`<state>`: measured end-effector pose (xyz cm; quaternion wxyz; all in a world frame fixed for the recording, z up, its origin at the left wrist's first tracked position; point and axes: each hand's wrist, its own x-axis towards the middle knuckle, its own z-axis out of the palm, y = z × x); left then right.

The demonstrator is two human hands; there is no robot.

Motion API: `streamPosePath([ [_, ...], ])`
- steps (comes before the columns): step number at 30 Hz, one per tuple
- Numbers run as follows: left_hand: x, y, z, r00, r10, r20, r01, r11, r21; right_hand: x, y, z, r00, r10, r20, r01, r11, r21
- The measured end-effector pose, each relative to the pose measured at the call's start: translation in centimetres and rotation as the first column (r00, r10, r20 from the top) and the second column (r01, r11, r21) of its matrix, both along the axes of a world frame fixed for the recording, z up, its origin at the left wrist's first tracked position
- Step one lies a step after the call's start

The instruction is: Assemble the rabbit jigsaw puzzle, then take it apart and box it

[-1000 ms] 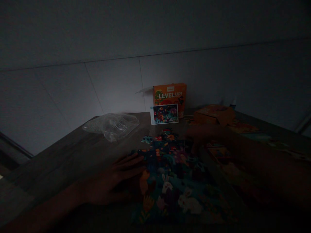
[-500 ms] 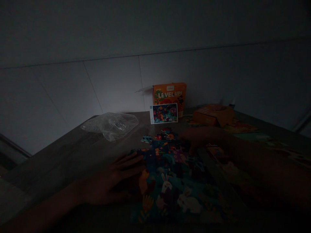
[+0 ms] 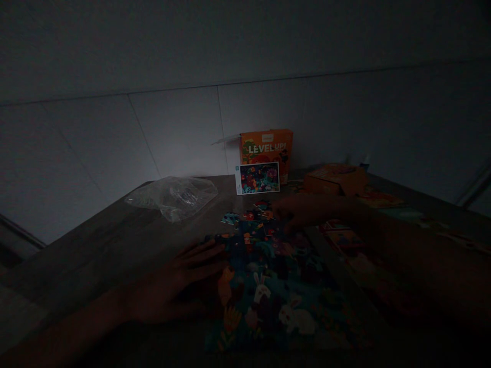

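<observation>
Mostly, the puzzle point(image 3: 264, 266) looks joined: its near part, rabbits included, lies as one sheet right of the left hand point(image 3: 174, 278), whose fingers are spread out by its left edge. Farther off, the right hand point(image 3: 310, 208) reaches over the far part with bent fingers; the dark hides whether they grip anything. Left of those fingers, a few pieces point(image 3: 230, 218) look unjoined, and the card point(image 3: 258, 179) stands beyond them.
</observation>
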<state>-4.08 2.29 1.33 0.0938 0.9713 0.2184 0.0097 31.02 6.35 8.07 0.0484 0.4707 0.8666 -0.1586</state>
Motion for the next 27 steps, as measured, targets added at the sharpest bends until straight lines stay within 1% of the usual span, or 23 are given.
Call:
streamPosePath([
  [2,0.0,0.0,0.0,1.000,-0.003,0.000,0.003,1.000,0.004,-0.5,-0.6,0.5,0.997,-0.016,-0.077,0.017,1.000,0.022],
  [3,0.0,0.0,0.0,1.000,-0.005,-0.001,0.005,1.000,0.007,-0.7,-0.9,0.6,0.997,-0.031,-0.077,0.034,0.999,0.035],
  [4,-0.1,0.0,0.0,1.000,-0.006,-0.006,0.006,1.000,0.010,-0.8,-1.2,0.7,0.998,-0.047,-0.041,0.049,0.998,0.040],
  [6,-0.1,0.1,-0.1,1.000,-0.005,-0.018,0.005,1.000,0.017,-1.1,-1.9,0.6,0.991,-0.068,0.118,0.068,0.998,0.004],
  [8,-0.1,0.1,-0.2,1.000,0.002,-0.031,-0.001,1.000,0.022,-1.3,-2.7,0.3,0.957,-0.062,0.285,0.089,0.993,-0.080],
  [9,-0.1,0.1,-0.2,0.999,0.005,-0.036,-0.004,1.000,0.021,-1.5,-3.1,0.1,0.941,-0.054,0.333,0.094,0.990,-0.105],
  [10,-0.1,0.1,-0.2,0.999,0.007,-0.040,-0.006,1.000,0.020,-1.8,-3.5,-0.1,0.935,-0.048,0.350,0.091,0.990,-0.107],
  [14,0.0,0.1,-0.1,0.999,0.013,-0.038,-0.013,1.000,-0.011,-2.7,-4.3,-0.8,0.939,-0.032,0.343,0.045,0.999,-0.030],
  [17,-0.3,0.3,0.0,0.999,0.019,-0.031,-0.022,0.996,-0.085,-3.0,-4.0,-0.7,0.918,-0.027,0.395,0.060,0.996,-0.072],
  [19,-0.7,0.4,-0.2,0.999,0.028,-0.021,-0.030,0.991,-0.132,-2.7,-3.7,-0.3,0.922,-0.020,0.386,0.060,0.994,-0.090],
  [21,-1.1,0.5,-0.4,0.999,0.040,-0.008,-0.041,0.988,-0.151,-2.4,-3.4,0.4,0.947,0.023,0.321,0.013,0.994,-0.110],
  [23,-1.4,0.5,-0.6,0.998,0.055,0.013,-0.052,0.988,-0.144,-2.4,-3.5,1.0,0.979,0.091,0.185,-0.064,0.987,-0.147],
  [25,-1.4,0.2,-0.8,0.995,0.086,0.050,-0.079,0.989,-0.123,-3.1,-3.9,0.8,0.993,0.107,-0.048,-0.114,0.977,-0.181],
  [26,-1.4,-0.1,-0.9,0.991,0.107,0.080,-0.097,0.989,-0.112,-3.8,-4.1,0.2,0.977,0.087,-0.193,-0.125,0.972,-0.197],
  [27,-1.2,-0.4,-1.0,0.985,0.125,0.119,-0.112,0.988,-0.104,-4.6,-4.3,-0.7,0.938,0.037,-0.346,-0.112,0.974,-0.200],
])
